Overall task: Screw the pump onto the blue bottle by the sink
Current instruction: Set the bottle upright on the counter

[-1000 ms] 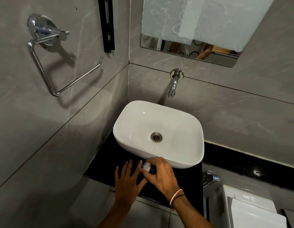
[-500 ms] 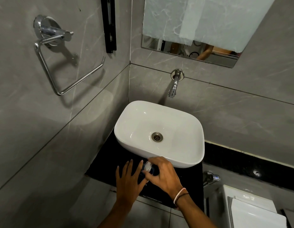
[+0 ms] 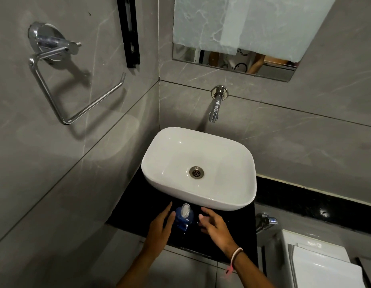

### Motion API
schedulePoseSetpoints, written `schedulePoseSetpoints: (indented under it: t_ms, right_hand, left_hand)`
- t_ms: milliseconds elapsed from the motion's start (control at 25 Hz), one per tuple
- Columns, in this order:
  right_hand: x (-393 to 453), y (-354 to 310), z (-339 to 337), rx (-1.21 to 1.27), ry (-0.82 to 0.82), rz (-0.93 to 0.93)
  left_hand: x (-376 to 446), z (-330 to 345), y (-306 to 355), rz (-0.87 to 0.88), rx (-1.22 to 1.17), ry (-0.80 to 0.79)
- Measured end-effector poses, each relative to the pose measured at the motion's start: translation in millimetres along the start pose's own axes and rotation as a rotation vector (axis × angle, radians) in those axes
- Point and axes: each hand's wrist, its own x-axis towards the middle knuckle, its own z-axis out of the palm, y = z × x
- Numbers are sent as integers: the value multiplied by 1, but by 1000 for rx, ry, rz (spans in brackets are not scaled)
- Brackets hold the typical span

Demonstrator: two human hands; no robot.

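The blue bottle [image 3: 183,219] stands upright on the black counter [image 3: 126,208], just in front of the white sink [image 3: 198,169]. A white pump [image 3: 185,210] sits on its top. My left hand [image 3: 160,227] is just left of the bottle, fingers spread, a thumb close to the bottle's side. My right hand [image 3: 214,224] hovers to the right of the bottle with fingers apart, clear of it. Neither hand grips the bottle or the pump.
A chrome tap [image 3: 215,104] juts from the grey wall above the sink. A towel ring [image 3: 62,80] hangs on the left wall. A mirror [image 3: 238,34] is above. A small chrome valve [image 3: 266,222] and a white toilet tank [image 3: 321,265] are at the right.
My right hand has let go of the pump and moved off to the right. My left hand has drawn back a little. The bottle with its pump now stands in plain view.
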Motion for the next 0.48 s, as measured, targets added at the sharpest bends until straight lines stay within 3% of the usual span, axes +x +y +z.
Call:
schedulePoseSetpoints:
  t_ms: [120, 480]
  right_hand:
    - [3, 2, 15, 171, -76, 140]
    - [19, 3, 41, 223, -22, 135]
  left_hand:
    - [12, 1, 2, -190, -155, -66]
    - [18, -13, -1, -192, -193, -55]
